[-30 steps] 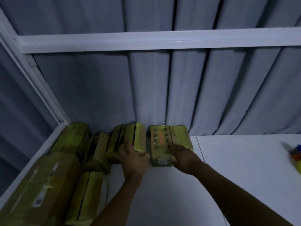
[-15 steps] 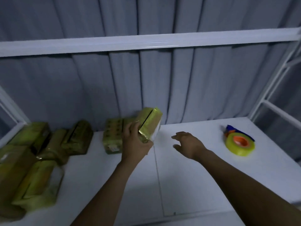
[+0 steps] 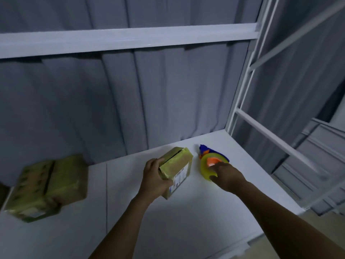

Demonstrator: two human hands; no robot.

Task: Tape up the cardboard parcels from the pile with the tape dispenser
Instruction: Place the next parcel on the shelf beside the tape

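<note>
Left hand (image 3: 155, 178): grip wrapped round one small parcel (image 3: 177, 165), tilted, over the white table (image 3: 186, 221). Top seam gapes; contents hidden. One tape dispenser (image 3: 205, 165) just right of it. Right hand (image 3: 226, 174) on the roll, grip state unclear. Blurred pile (image 3: 50, 186) far left, count unclear.

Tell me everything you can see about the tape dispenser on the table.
The tape dispenser lies flat on the white table, just right of the parcel and apart from it. It carries a yellowish, translucent-looking tape roll around an orange hub, with a blue plastic-looking frame poking out toward the curtain. The right hand covers its near side, fingers touching hub and roll; whether they grip it yet is unclear.
</note>
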